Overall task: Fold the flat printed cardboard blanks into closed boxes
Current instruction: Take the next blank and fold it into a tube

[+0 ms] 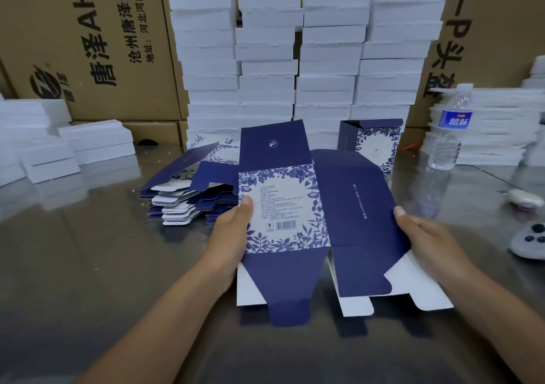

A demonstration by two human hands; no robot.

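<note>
Head | blank (283, 207) between left hand (233, 232) and right hand (426, 237) | fingers likely beneath

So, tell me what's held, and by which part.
One blank, held by both: the left grip pinches the floral panel's left edge, the right grip the navy panel's right edge.

Small print (275, 207) on blank (354, 207) illegible

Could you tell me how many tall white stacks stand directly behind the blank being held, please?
4 stacks side by side: far left, centre-left, centre-right, far right. The blank may hide shorter ones.
</note>
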